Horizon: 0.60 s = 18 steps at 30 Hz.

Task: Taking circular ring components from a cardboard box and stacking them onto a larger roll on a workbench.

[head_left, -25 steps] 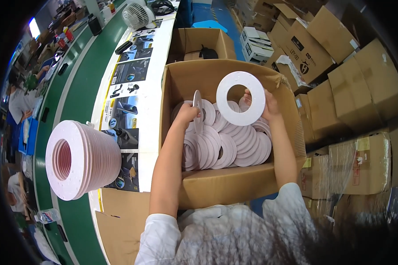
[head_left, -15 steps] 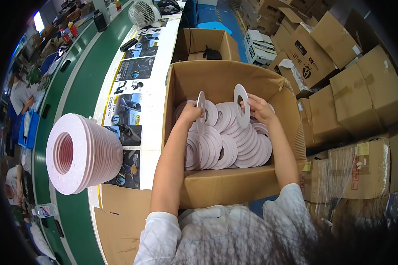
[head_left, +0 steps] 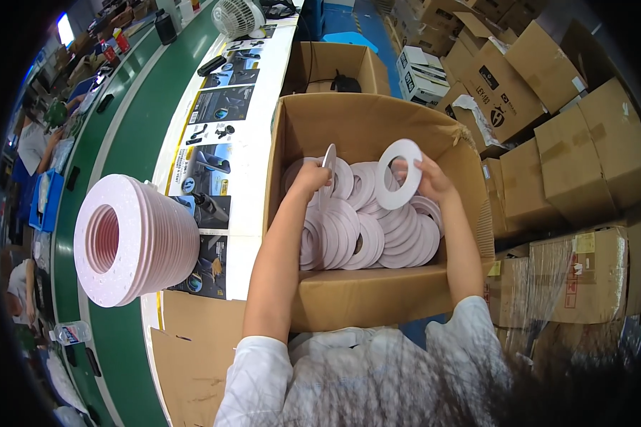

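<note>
Over an open cardboard box, my right hand grips a flat pale pink foam ring by its right edge, the ring's face tilted toward me. My left hand is closed on another foam ring, held upright and seen nearly edge-on. Beneath both hands, many loose foam rings lie overlapping in the box. To the left, a thick stack of the same rings lies on the table edge, its round hole facing me.
A green conveyor runs along the left, beside a white table strip with printed sheets and a small fan. Another open box stands beyond mine. Stacked cartons line the right. People sit across the conveyor.
The ring in my right hand has turned from a narrow slant to show more of its face. My left hand keeps its ring, shifted only slightly.
</note>
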{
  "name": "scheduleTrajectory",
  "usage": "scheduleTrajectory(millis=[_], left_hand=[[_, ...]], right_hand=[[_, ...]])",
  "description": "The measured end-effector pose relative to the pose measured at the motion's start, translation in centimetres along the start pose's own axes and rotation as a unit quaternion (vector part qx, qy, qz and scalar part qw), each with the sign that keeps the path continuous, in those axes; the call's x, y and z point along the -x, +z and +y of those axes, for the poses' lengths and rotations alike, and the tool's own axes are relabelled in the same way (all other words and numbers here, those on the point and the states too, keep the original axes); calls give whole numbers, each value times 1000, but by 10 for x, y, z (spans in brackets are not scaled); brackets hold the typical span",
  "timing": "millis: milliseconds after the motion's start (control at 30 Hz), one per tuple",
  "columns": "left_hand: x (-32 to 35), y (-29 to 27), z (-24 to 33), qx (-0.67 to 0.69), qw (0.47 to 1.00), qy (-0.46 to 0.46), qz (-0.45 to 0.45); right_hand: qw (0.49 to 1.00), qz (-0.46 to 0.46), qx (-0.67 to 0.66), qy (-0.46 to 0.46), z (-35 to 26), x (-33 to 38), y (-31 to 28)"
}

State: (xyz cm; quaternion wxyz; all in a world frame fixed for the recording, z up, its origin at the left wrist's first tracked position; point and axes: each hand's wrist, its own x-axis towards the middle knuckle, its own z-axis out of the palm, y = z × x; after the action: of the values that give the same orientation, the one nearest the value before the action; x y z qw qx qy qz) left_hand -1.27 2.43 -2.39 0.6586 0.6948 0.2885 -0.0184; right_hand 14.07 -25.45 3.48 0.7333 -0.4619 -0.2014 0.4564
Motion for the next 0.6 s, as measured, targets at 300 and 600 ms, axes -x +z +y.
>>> scheduleTrajectory(millis=[300,600], left_hand=[[1,-2,-1,2,1000,18,-2],[9,-9,-1,-144,986,82,30]], right_hand=[[959,129,243,63,15,-7,-7],[682,279,625,-257,-17,-16,56]])
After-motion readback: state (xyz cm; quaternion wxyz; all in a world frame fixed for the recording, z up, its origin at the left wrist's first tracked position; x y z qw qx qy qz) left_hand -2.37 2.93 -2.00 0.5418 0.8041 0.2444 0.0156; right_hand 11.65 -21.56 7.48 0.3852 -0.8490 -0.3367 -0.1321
